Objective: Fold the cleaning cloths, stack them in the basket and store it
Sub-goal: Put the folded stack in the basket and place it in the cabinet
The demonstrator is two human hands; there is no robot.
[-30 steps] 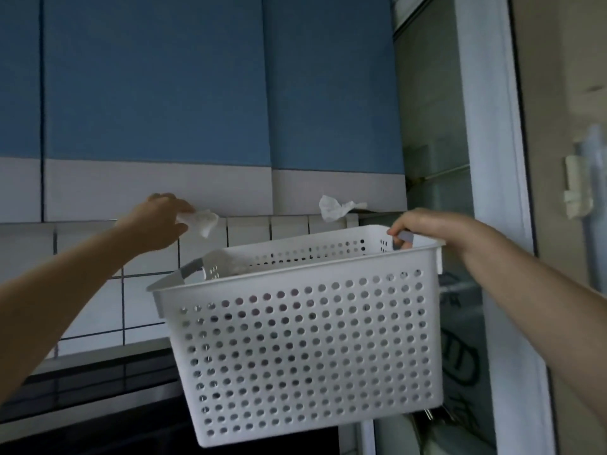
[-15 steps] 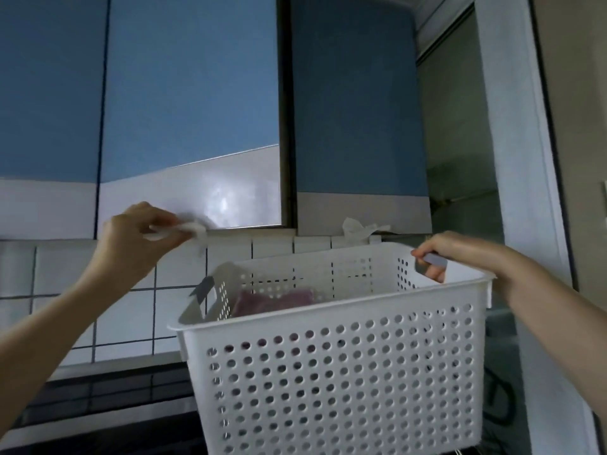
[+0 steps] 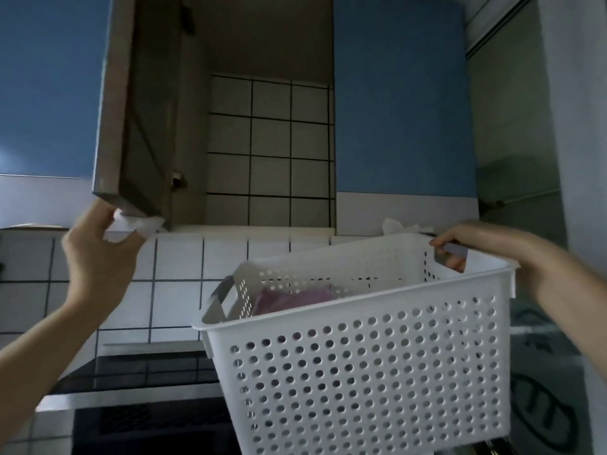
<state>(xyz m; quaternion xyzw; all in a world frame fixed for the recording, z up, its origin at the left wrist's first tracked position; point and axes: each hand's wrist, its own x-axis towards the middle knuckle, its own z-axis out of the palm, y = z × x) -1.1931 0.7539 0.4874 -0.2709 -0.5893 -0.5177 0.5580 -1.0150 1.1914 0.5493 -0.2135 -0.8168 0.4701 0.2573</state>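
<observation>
The stiff, light-looking basket (image 3: 361,372) hangs from the right hand (image 3: 460,244) clenched on its far-right handle, while the left hand (image 3: 98,251) pinches the cupboard door (image 3: 111,126).

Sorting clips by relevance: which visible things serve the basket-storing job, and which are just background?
Job: white basket; pink cloth; open cabinet door; left hand; right hand.
Background: wall tiles; crumpled white paper.

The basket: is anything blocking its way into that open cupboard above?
Nothing visible does. The cupboard door is swung out to the left, held at its bottom corner by the left hand. The opening looks bare. The right hand holds the basket below it, to the right.
</observation>
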